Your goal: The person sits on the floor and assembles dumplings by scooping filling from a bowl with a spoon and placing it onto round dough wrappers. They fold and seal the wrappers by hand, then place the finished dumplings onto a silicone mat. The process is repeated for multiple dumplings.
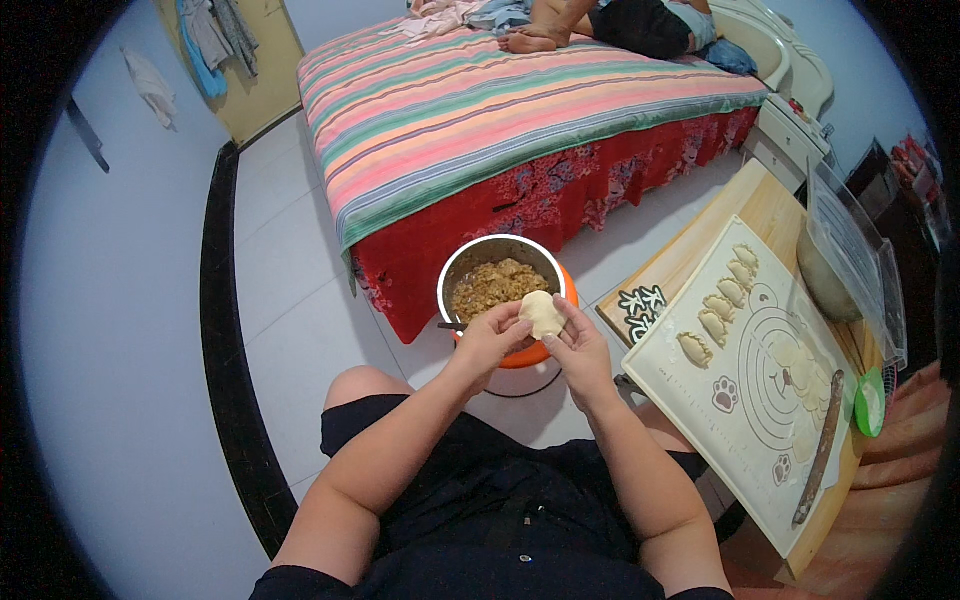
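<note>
Between my two hands I hold a round, pale dumpling wrapper [541, 313] by its edges. My left hand [490, 338] pinches its left side, and my right hand [582, 348] grips its right side. Whether filling lies on the wrapper I cannot tell. Just beyond my hands stands a metal bowl [446, 262] of brown minced filling [497, 287]. A dark utensil handle [452, 326] sticks out over the bowl's near left rim. The bowl rests on something orange [571, 284], partly hidden by my hands.
To my right, a wooden table [665, 262] bears a white pastry mat [665, 377]. On the mat are several folded dumplings [713, 326], flat wrappers [795, 365] and a rolling pin [822, 450]. A green bowl [870, 403] stands beside it. Ahead is a striped bed [450, 120] with a person's legs [560, 25].
</note>
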Demonstrator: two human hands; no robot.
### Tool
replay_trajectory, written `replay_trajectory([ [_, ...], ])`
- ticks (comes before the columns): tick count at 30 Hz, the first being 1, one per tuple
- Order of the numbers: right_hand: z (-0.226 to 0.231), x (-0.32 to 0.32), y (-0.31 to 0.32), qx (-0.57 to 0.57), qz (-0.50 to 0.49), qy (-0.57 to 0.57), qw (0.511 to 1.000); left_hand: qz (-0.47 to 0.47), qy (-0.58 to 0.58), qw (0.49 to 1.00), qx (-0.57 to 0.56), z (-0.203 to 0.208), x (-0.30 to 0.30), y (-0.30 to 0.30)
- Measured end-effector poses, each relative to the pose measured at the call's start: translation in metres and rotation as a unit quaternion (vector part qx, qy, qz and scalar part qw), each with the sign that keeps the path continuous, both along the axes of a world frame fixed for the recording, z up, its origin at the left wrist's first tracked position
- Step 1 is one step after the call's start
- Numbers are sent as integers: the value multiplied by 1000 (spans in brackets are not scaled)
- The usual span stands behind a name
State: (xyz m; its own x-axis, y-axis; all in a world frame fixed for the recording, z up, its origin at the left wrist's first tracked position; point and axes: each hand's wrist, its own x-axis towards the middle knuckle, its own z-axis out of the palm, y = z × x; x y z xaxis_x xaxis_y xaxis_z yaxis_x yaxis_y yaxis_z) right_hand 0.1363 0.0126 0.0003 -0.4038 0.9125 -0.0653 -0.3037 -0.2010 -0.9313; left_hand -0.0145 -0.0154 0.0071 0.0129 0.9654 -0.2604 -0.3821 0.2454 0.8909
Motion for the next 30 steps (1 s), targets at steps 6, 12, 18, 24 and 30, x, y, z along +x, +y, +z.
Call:
replay_trajectory([
  [6,-6,-4,-3,47,-4,-1,999,4,23,998,52,-1,5,-1],
  [12,-11,5,-5,-10,59,-4,998,-32,-89,994,46,21,-3,-3],
  [18,-19,1,-5,-220,134,232,938,-95,-34,994,29,16,-8,-2],
  [24,-50,0,11,-236,-27,180,955,-85,415,899,109,-4,-29,4],
  [30,-46,9,26,-256,-99,157,949,-56,770,635,-22,-22,-72,11],
])
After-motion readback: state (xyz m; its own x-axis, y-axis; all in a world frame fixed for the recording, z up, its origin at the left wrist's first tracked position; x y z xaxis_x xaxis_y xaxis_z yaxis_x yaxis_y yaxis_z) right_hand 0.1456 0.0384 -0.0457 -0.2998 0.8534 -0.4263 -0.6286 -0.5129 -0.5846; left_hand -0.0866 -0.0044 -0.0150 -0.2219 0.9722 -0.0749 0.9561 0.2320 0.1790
